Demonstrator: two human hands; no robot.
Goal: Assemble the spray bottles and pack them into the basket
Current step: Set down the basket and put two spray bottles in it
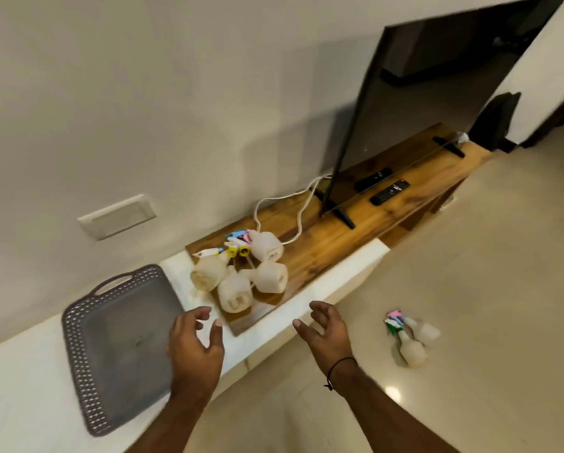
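Both hands hover with nothing in them over the ledge, between the basket and a heap of spray bottles.

The left hand (197, 343) and right hand (323, 331) are held out over the front edge of the white ledge (22, 364), fingers spread and loosely bent, gripping nothing. Four translucent bottles (238, 276) lie on their sides in a cluster on the wooden board (323, 250), just beyond the fingertips, with coloured trigger heads (236, 243) bunched behind them; motion blur makes it hard to say which heads are fitted. The grey perforated basket (78, 354) sits on the ledge left of the left hand. Two more spray bottles (414, 341) lie on the floor (503, 289), right of the right hand.
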